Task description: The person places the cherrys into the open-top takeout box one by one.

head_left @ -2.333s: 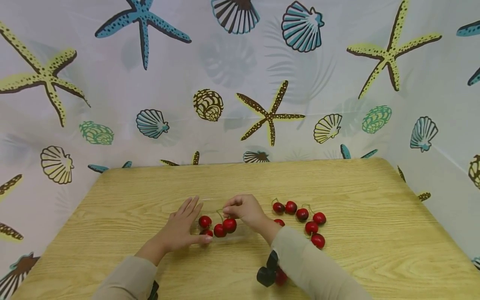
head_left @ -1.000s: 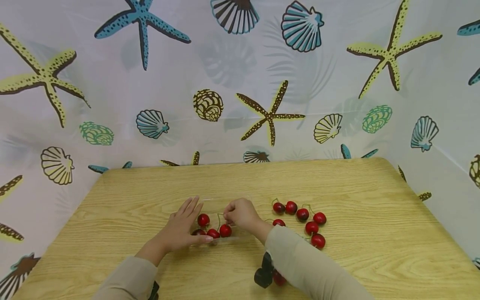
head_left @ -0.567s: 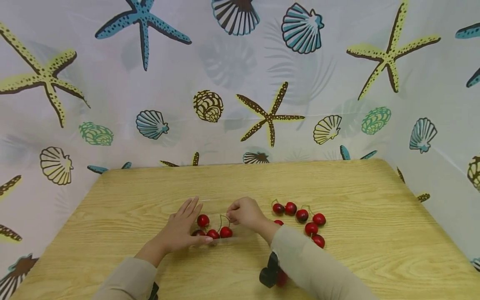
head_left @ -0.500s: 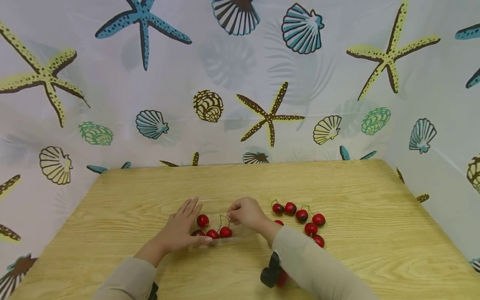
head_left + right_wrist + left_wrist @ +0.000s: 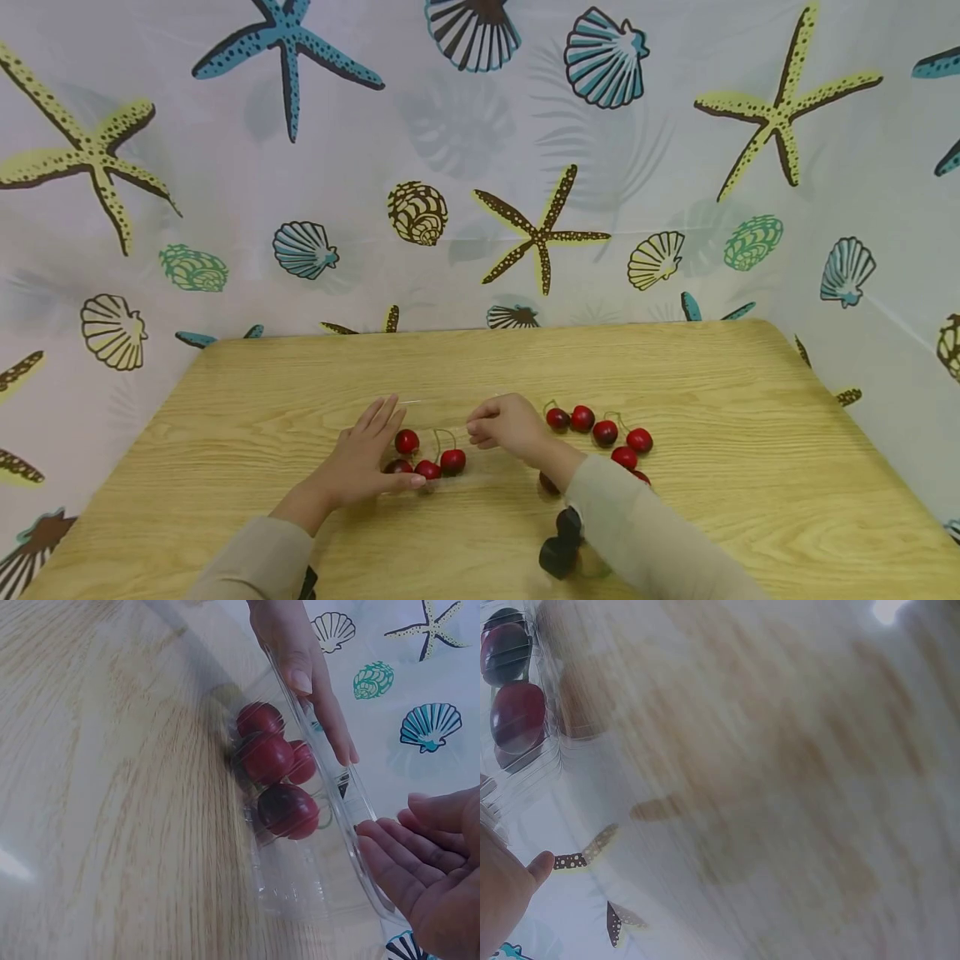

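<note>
A clear plastic container (image 5: 289, 889) lies on the table with several red cherries (image 5: 453, 462) in it. Two thin stems rise from the cherries at its middle. My left hand (image 5: 360, 458) rests over the container's left end, fingers stretched towards the far side and thumb along the near side. In the right wrist view those fingers touch the rim. Over the container's right part hovers my right hand (image 5: 508, 427); its fingers are loosely bent, and in the right wrist view nothing lies between fingers and thumb. The left wrist view shows dark cherries (image 5: 517, 716) through the clear wall.
More cherries (image 5: 604, 432) lie in a loose arc on the wooden table (image 5: 720, 400), right of the container. One dark cherry (image 5: 549, 483) is partly covered by the right sleeve. A shell-and-starfish curtain (image 5: 465, 275) hangs behind the table and along its sides.
The right hand lowered a stemmed pair of cherries into the container and let go of the stems. It then moved a little to the right. The left hand stayed in place.
</note>
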The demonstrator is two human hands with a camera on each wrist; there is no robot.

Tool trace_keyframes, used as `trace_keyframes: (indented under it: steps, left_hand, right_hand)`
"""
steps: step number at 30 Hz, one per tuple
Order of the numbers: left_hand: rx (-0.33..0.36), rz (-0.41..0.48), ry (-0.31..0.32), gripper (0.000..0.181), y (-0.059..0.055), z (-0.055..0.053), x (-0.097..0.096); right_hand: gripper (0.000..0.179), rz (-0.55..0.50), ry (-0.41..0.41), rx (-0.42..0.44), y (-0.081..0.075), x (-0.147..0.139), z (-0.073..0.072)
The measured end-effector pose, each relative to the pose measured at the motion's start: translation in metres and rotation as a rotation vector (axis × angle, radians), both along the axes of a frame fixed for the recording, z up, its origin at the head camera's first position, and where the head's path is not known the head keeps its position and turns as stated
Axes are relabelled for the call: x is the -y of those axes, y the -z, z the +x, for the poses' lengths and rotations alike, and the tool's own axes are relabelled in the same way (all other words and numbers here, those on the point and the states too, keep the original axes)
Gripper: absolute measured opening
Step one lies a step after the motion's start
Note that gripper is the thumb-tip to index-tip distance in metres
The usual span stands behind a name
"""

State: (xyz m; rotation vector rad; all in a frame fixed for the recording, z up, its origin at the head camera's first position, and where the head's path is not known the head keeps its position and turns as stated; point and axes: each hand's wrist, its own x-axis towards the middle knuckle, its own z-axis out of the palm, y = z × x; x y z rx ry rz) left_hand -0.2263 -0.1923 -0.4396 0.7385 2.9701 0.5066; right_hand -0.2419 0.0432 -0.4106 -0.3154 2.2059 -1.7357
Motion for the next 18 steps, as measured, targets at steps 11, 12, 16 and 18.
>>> trace_keyframes:
  steps: [11,12,16,18]
  left_hand:
    - [-0.006,-0.005,0.007,0.098,-0.001,-0.001,0.0]
    - [-0.006,-0.005,0.008,0.098,-0.001,-0.001,0.0]
    - [-0.005,-0.009,0.01,0.098,-0.002,0.0,0.0]
    - [-0.007,-0.01,0.01,0.098,-0.002,0.0,0.0]
  right_hand:
    - [0.02,-0.083,0.017,0.033,-0.01,-0.02,0.002]
    - [0.021,-0.087,0.022,0.035,-0.011,-0.022,0.003]
    - [0.021,-0.089,0.053,0.043,-0.012,-0.03,0.003]
    - [0.022,-0.101,0.064,0.05,-0.012,-0.035,0.003]
